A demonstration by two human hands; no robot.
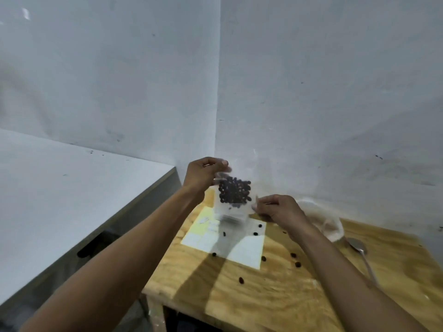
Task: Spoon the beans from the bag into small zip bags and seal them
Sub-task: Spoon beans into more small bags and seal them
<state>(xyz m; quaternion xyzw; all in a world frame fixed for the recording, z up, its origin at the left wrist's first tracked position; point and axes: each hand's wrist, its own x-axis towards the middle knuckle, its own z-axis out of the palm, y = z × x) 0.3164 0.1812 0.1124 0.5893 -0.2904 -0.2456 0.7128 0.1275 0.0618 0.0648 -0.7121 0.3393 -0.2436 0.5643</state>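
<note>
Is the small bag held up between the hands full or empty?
Partly full: dark beans fill the upper part of the small bag, which the left hand and right hand hold. Whether it is sealed, cannot tell.

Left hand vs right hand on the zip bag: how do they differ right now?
The left hand pinches the zip bag at its upper left corner, raised higher and nearer the wall. The right hand pinches its lower right edge, lower and closer to the table. Both hold the bag up, tilted.

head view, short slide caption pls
Both hands hold a small bag of beans above the wooden table.
</note>
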